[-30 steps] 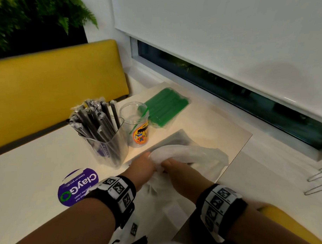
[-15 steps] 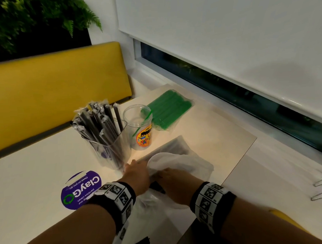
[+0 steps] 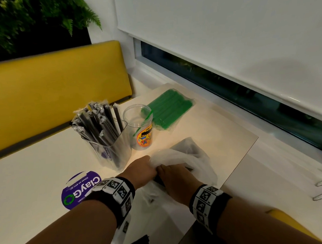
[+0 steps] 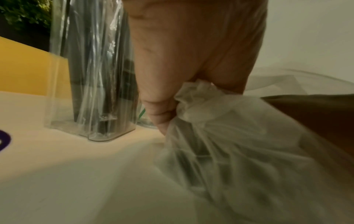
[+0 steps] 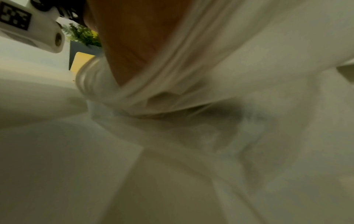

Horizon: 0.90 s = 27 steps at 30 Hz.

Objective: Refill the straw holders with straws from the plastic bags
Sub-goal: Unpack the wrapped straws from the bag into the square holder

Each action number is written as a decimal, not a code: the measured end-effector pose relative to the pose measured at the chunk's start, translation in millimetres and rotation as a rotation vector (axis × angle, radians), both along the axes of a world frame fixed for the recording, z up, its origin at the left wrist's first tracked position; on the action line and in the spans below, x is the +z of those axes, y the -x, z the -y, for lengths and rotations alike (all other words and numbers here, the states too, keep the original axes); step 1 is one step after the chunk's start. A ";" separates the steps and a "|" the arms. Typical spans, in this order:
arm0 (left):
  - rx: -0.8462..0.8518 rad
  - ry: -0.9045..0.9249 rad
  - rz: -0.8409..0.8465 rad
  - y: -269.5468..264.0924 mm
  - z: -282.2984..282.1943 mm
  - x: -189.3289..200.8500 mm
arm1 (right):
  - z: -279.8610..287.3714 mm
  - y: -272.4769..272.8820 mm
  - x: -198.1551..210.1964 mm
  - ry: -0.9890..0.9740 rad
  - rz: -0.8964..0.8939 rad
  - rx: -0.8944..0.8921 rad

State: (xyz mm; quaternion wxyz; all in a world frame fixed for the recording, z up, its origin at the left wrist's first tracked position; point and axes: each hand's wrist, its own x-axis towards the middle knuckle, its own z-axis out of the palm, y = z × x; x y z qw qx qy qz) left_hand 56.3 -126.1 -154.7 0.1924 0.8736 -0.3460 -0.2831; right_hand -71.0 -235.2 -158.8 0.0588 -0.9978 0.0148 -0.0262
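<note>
A translucent white plastic bag (image 3: 191, 161) lies crumpled on the pale surface (image 3: 34, 173), near its front edge, with dark straws showing dimly through the film. Both hands meet at its gathered mouth. The left hand (image 3: 140, 171) has its fingers (image 4: 162, 115) curled tight round a bunched twist of the film, as the left wrist view shows plainly. The right hand (image 3: 174, 178) rests just beside it on the same bag; in the right wrist view the film drapes over the hand and hides the fingertips, so whether they are curled round the film or only pressing on it cannot be told.

Behind the hands stands a clear square straw holder (image 3: 113, 151), packed with black straws (image 3: 96, 120) in clear wrappers that fan out above its rim. Just beside it on the right is a clear round cup (image 3: 138, 126) with a colourful label, holding one green straw (image 3: 143, 122) that leans against its rim. Further back a clear bag of green straws (image 3: 168, 108) lies flat.

A round purple ClayGo sticker (image 3: 80, 188) sits on the surface to the left of the left wrist. A yellow bench back (image 3: 55, 85) runs behind, with green ferns (image 3: 34, 18) above it. To the right, a white roller blind (image 3: 226, 37) hangs over a dark window (image 3: 228, 94).
</note>
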 end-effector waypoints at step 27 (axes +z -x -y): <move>-0.075 0.013 0.003 -3.2 -19.1 13.3 | 46.0 -17.0 58.2 -0.505 -0.438 -0.133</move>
